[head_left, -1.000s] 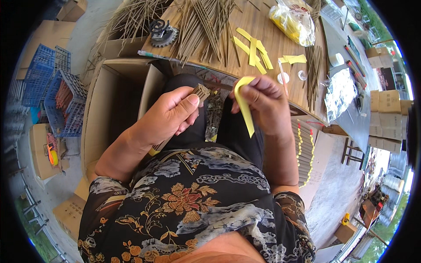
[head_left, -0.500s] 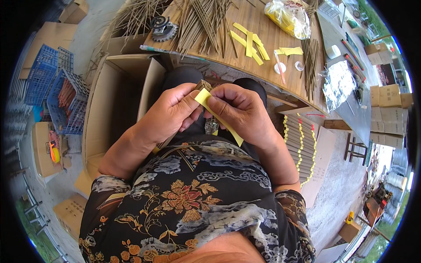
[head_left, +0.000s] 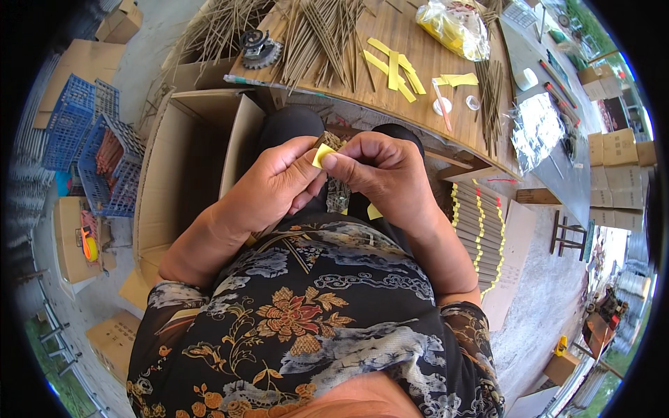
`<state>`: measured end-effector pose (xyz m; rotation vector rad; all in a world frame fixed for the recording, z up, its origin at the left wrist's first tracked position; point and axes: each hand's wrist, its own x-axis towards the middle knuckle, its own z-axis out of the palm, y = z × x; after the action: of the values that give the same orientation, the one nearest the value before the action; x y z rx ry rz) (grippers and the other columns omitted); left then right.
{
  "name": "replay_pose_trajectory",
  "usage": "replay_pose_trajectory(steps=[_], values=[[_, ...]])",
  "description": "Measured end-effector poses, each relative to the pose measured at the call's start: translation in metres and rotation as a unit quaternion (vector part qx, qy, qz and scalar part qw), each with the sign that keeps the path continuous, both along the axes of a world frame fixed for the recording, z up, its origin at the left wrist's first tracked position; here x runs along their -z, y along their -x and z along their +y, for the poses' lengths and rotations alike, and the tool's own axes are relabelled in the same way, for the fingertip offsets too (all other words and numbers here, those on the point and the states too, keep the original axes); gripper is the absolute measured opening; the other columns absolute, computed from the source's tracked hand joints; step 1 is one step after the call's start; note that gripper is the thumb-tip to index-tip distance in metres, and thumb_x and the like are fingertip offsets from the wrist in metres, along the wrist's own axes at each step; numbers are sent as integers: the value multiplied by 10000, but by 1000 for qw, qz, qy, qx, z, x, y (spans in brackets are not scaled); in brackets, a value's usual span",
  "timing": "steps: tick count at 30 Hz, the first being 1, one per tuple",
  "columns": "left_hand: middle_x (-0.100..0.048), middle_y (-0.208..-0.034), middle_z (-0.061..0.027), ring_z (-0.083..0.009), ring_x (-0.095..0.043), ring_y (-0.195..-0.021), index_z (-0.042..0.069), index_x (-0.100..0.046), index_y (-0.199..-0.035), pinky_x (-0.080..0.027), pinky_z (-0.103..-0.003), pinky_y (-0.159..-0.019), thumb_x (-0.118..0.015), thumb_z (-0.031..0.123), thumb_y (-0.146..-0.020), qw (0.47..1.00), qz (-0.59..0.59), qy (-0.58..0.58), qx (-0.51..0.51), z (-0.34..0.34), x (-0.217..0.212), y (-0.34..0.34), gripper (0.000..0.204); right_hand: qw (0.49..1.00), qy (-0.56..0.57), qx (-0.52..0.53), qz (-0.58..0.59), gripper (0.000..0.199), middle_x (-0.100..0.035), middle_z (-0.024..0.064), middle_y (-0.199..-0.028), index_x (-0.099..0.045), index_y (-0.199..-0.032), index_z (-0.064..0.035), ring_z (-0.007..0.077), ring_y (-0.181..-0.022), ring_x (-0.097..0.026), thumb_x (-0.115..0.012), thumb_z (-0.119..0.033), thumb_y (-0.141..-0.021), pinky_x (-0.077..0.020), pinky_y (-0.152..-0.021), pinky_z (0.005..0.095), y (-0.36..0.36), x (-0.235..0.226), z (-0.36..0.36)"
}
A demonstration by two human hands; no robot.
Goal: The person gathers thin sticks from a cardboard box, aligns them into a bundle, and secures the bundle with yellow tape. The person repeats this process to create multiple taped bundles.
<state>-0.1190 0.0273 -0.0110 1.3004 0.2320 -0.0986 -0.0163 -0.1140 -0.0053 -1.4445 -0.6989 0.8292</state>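
Note:
My left hand (head_left: pixel 284 175) is closed around a bundle of thin brown sticks (head_left: pixel 330 141); its end pokes out past my fingers above my lap. A yellow paper strip (head_left: pixel 321 156) lies against the bundle near that end, under my left thumb. Pinching the same strip from the other side is my right hand (head_left: pixel 391 173), thumb pressed on it and fingers curled. The strip's loose tail shows below the right hand, its middle hidden by the fingers. Most of the bundle is covered by my left hand and forearm.
Ahead, the wooden table (head_left: pixel 411 115) bears loose brown sticks (head_left: pixel 324 45), yellow strips (head_left: pixel 394 70), a gear-like metal part (head_left: pixel 260 50) and a white lid (head_left: pixel 442 106). An open cardboard box (head_left: pixel 155 188) stands at left, banded stick bundles (head_left: pixel 479 230) lie at right.
My right hand has drawn in closer around the yellow strip, so less of it shows between my hands. My left hand stays on the stick bundle.

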Motion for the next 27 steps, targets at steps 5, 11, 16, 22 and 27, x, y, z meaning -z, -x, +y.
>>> replay_pose_trajectory(steps=[5, 11, 16, 22, 27], values=[[-469, -688, -28, -50, -379, -519, -2, -462, -1084, -322, -165, -459, -388, 286, -930, 1000, -4, 26, 9, 0, -3, 2, 335, 999, -4, 27, -28, 231, -457, -34, -553, -561, -691, 9, 22, -534, -372, -603, -171, -830, -317, -442, 195, 6, -2, 0], [-484, -705, -44, -63, -385, -526, 2, -460, -1081, -321, -176, -465, -351, 321, -930, 998, -9, 57, 16, -1, -3, 6, 369, 997, 15, 24, -76, 223, -482, -26, -562, -568, -694, 9, 21, -532, -404, -621, -171, -814, -339, -449, 189, 5, 0, -3], [-471, -686, -29, -53, -381, -530, 8, -478, -1033, -318, -170, -459, -341, 336, -938, 1000, -20, 11, 16, -3, -3, 8, 368, 997, 9, 34, -64, 247, -459, -14, -529, -556, -669, 12, 28, -530, -390, -622, -182, -809, -344, -439, 210, 9, -1, -4], [-450, -664, -18, -44, -361, -509, 11, -481, -995, -321, -163, -451, -333, 307, -948, 999, -26, -35, 4, -11, -7, 12, 334, 997, 26, 42, -65, 257, -494, -3, -542, -557, -666, 12, 33, -530, -418, -633, -193, -803, -360, -449, 205, 14, -3, -8], [-452, -662, -23, -43, -352, -494, 17, -483, -969, -316, -163, -433, -334, 307, -947, 999, -27, -18, 1, -12, -9, 13, 327, 997, -2, 26, -70, 262, -517, 5, -560, -554, -670, 6, 34, -547, -443, -645, -203, -799, -376, -470, 199, 13, -1, -10]])
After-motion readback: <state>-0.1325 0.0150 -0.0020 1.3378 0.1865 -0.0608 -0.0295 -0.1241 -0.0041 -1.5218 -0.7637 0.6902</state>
